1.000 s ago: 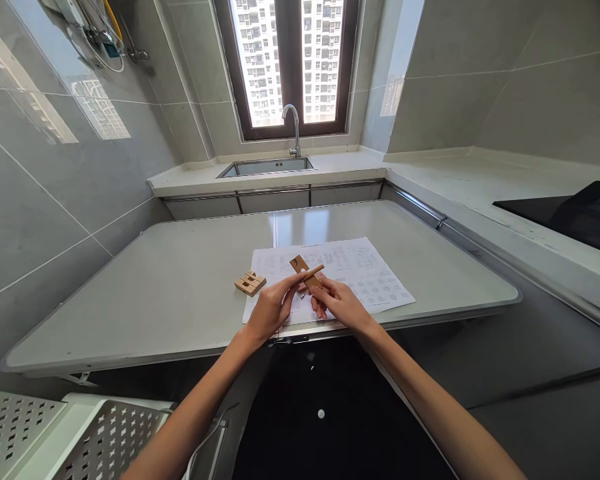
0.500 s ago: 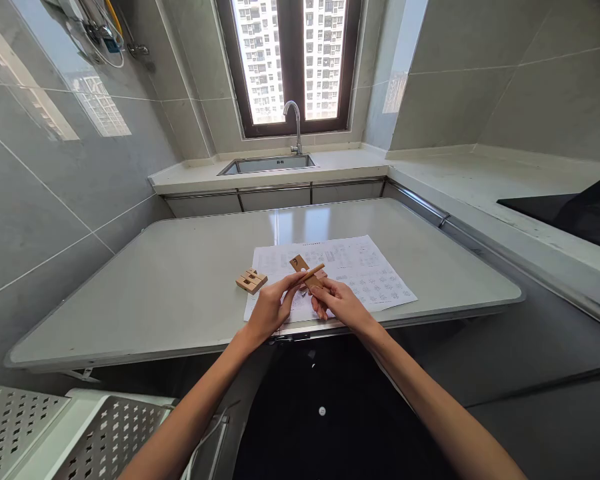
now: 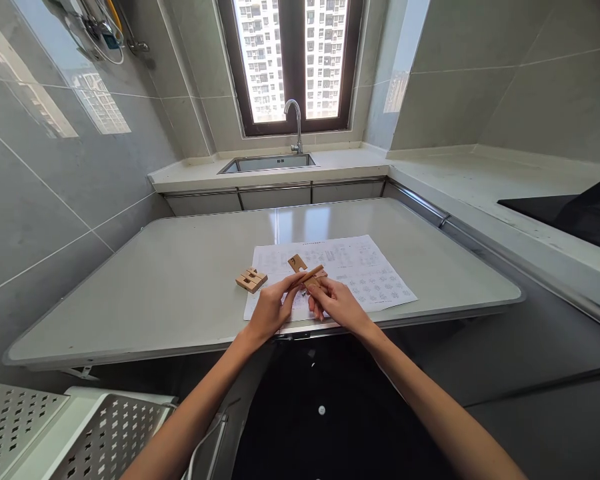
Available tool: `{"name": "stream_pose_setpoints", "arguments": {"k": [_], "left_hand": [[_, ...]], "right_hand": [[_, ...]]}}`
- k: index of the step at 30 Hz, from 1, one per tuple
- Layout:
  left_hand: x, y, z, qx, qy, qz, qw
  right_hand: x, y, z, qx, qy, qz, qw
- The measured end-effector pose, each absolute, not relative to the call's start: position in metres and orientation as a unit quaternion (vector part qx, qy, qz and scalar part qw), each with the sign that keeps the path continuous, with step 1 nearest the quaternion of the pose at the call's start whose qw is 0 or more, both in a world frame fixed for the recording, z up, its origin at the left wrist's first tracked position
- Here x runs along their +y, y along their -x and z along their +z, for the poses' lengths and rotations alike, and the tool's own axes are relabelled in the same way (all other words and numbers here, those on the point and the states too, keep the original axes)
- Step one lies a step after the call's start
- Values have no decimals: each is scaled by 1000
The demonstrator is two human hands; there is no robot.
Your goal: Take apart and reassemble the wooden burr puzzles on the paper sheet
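My left hand (image 3: 270, 309) pinches a thin wooden piece (image 3: 313, 272), seen edge-on like a stick and pointing up to the right. My right hand (image 3: 344, 307) has its fingers closed on a flat wooden puzzle piece (image 3: 297, 262) with a dark mark and a notch. The two pieces cross close together, and I cannot tell whether they touch. Under both hands lies a printed paper sheet (image 3: 380, 277) with rows of small diagrams. Left of the hands, a slotted wooden block (image 3: 251, 280) sits beside the sheet's left edge.
A pale table (image 3: 130, 287) stretches before me, its front edge just below my wrists. Behind it are a counter with a sink (image 3: 267, 164) and a tap (image 3: 298, 127). A black object (image 3: 575, 210) rests on the right counter. White perforated panels (image 3: 110, 433) stand at lower left.
My right hand and its flat piece have shifted slightly left and tilted a little. The left hand and the slotted block stay about where they were.
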State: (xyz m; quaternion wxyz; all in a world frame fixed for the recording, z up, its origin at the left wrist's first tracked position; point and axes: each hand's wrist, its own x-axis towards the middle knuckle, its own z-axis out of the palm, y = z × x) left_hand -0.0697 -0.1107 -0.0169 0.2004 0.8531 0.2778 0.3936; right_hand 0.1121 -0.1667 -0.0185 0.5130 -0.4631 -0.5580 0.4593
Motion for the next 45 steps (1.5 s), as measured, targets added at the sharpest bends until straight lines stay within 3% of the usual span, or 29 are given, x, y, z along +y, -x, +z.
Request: {"name": "stream_pose_setpoints", "arguments": {"k": [8, 15, 22, 26, 29, 38, 45], "left_hand": [[-111, 65, -20, 261, -847, 421, 192], [-104, 63, -5, 327, -705, 454, 436], [-95, 62, 0, 365, -639, 453, 503], [-93, 65, -11, 390, -597, 475, 516], [-93, 66, -16, 394, -591, 479, 516], [-99, 71, -18, 396, -627, 464, 485], [-100, 73, -22, 375, -680, 464, 426]], "right_hand": [[-168, -113, -15, -568, 438, 471, 513], [-162, -123, -15, -584, 400, 500, 500], [-156, -137, -12, -649, 421, 437, 458], [-138, -156, -25, -683, 538, 202, 452], [-122, -166, -37, -738, 536, 102, 397], [-111, -167, -38, -751, 567, 146, 304], [-117, -172, -31, -694, 588, 226, 350]]}}
